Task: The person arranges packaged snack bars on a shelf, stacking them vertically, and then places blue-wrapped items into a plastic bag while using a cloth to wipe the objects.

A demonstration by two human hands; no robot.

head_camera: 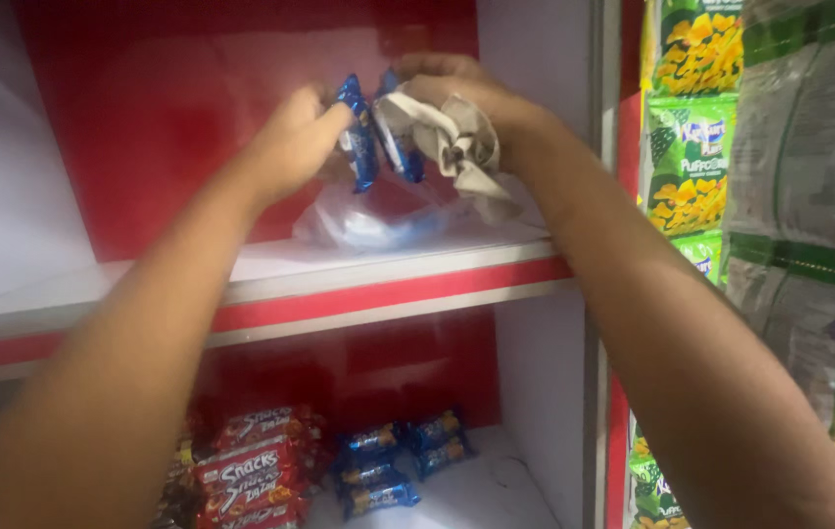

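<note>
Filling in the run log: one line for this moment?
left hand: holds blue packets | right hand: holds grey cloth | plastic bag on shelf

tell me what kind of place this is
Probably a small shop: red-and-white shelves, snack packets stacked below, hanging green snack bags on the right.

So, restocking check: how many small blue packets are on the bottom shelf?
5 visible: three stacked, two behind, right of red packets. More may be hidden.

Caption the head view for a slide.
Both hands lift blue packets above a shelf; right hand also holds a cloth.
</note>
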